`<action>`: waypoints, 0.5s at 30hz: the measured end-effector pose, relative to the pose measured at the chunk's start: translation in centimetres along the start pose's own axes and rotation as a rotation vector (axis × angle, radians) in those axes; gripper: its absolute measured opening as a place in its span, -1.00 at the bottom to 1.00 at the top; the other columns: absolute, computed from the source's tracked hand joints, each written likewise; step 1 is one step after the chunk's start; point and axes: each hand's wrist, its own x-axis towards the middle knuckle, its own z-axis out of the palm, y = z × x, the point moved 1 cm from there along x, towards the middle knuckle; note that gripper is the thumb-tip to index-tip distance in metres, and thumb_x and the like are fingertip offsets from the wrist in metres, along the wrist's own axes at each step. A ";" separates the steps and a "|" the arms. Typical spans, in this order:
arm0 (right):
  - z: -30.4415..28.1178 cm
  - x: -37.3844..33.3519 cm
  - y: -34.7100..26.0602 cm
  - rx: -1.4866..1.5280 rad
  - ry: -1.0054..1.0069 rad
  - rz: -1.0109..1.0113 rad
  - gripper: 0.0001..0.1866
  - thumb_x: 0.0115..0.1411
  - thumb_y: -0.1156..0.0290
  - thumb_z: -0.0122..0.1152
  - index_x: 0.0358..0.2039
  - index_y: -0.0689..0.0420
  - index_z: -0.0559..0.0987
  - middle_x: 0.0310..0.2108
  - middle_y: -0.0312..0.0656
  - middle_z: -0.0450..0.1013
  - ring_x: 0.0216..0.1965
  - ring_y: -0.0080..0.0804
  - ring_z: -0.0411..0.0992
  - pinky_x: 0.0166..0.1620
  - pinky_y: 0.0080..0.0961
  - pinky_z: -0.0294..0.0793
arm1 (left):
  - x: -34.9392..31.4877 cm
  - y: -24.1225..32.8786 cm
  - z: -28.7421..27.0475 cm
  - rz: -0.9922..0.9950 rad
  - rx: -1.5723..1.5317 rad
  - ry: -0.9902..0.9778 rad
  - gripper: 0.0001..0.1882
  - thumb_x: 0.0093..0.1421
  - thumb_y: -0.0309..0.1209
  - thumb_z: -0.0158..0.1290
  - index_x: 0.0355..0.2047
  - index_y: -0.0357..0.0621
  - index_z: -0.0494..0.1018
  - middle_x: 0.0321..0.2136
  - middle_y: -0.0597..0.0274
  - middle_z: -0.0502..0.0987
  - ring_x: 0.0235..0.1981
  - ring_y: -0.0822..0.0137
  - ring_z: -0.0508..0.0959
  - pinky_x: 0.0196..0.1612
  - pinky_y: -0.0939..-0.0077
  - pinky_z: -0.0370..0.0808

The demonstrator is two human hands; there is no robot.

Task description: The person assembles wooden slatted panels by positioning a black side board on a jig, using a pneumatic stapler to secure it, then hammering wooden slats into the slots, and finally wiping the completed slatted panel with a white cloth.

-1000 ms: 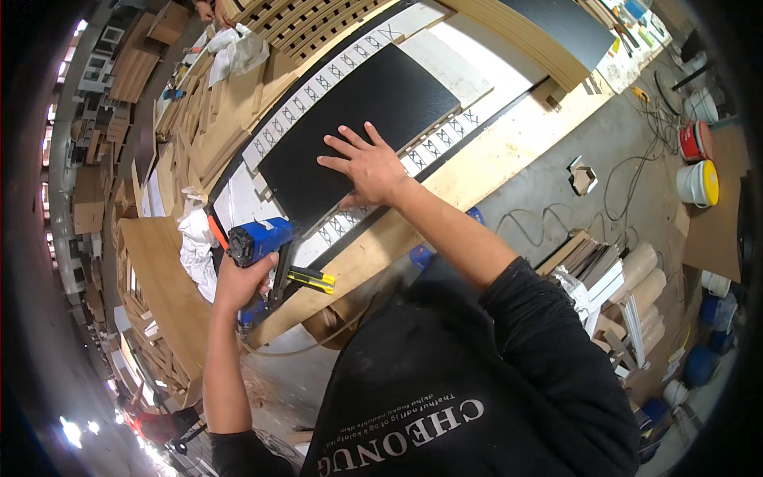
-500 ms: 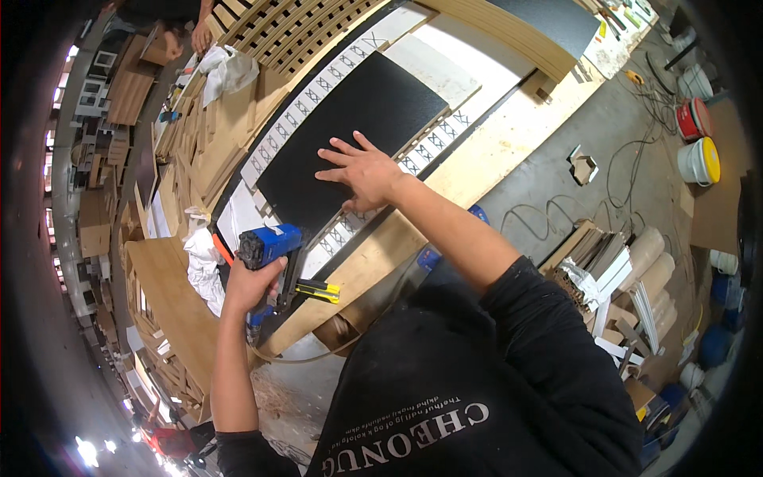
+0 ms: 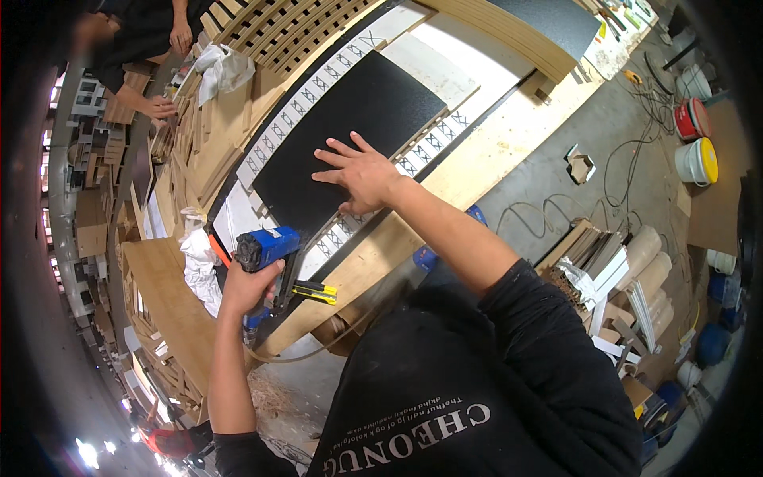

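Note:
My left hand (image 3: 248, 288) is wrapped around the grip of a blue and black air nail gun (image 3: 272, 246), which stands at the near left end of the workpiece. A thin hose (image 3: 302, 359) trails below the tool. My right hand (image 3: 364, 179) lies flat with fingers spread on a black panel (image 3: 381, 99). This panel rests over a white curved board (image 3: 298, 107) marked with a row of drawn crosses along both long sides. Beside the nail gun lies a yellow and black utility knife (image 3: 316, 292). The gun's nose is hard to make out.
At the upper left, a co-worker's hands (image 3: 157, 107) are near stacked wood strips (image 3: 203, 143) and a white plastic bag (image 3: 225, 71). A crumpled white bag (image 3: 200, 266) sits left of the gun. Right, the floor holds cables (image 3: 628, 151), buckets (image 3: 697, 161) and offcuts (image 3: 592, 250).
The co-worker at the upper left has come further into view, one arm reaching toward the wood strips. My hands stay almost where they were, the view shifting slightly.

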 end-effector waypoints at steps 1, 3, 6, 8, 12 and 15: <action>0.1 0.0 -0.1 0.001 -0.001 0.000 -0.24 -0.07 0.02 0.27 0.19 -0.22 0.29 0.32 -0.25 -0.04 0.35 -0.25 -0.17 0.33 -0.07 -0.29 | -0.1 0.0 0.0 -0.001 0.000 -0.001 -0.78 0.04 -0.33 0.16 -0.43 -0.23 0.43 -0.73 0.33 0.39 -0.76 0.51 0.39 -0.67 0.60 0.36; 0.1 -0.1 -0.1 0.000 0.003 0.000 -0.24 -0.07 0.02 0.28 0.19 -0.22 0.29 0.32 -0.25 -0.03 0.35 -0.26 -0.17 0.33 -0.07 -0.28 | -0.1 -0.1 0.0 0.001 0.021 0.010 -0.78 0.05 -0.33 0.16 -0.44 -0.23 0.43 -0.74 0.33 0.40 -0.77 0.51 0.39 -0.67 0.60 0.35; 0.1 -0.1 -0.2 0.007 0.000 0.007 -0.24 -0.08 0.02 0.28 0.19 -0.22 0.29 0.32 -0.25 -0.03 0.35 -0.26 -0.16 0.33 -0.07 -0.28 | -0.2 0.0 0.0 -0.003 0.036 0.011 -0.79 0.05 -0.34 0.16 -0.45 -0.23 0.43 -0.75 0.33 0.40 -0.77 0.50 0.39 -0.67 0.60 0.35; 0.2 -0.1 -0.1 0.006 0.003 0.003 -0.24 -0.07 0.02 0.28 0.19 -0.22 0.29 0.32 -0.25 -0.03 0.35 -0.26 -0.16 0.33 -0.06 -0.28 | -0.2 0.4 0.1 -0.005 0.050 0.010 -0.78 0.05 -0.34 0.16 -0.46 -0.23 0.43 -0.75 0.33 0.39 -0.77 0.50 0.39 -0.68 0.60 0.34; 0.1 0.1 0.1 0.018 0.007 -0.005 -0.24 -0.07 0.02 0.28 0.19 -0.22 0.29 0.32 -0.25 -0.03 0.35 -0.24 -0.15 0.33 -0.05 -0.28 | 0.4 0.7 -0.1 -0.038 0.097 0.007 -0.78 0.05 -0.33 0.16 -0.48 -0.23 0.42 -0.76 0.32 0.39 -0.78 0.51 0.39 -0.69 0.59 0.34; 0.1 0.6 0.2 0.004 0.004 -0.011 -0.25 -0.07 0.03 0.28 0.18 -0.21 0.30 0.32 -0.24 -0.03 0.35 -0.24 -0.16 0.33 -0.06 -0.28 | 0.7 1.0 -0.3 -0.029 0.108 0.028 -0.80 0.03 -0.35 0.17 -0.47 -0.24 0.43 -0.77 0.33 0.39 -0.80 0.52 0.38 -0.70 0.61 0.33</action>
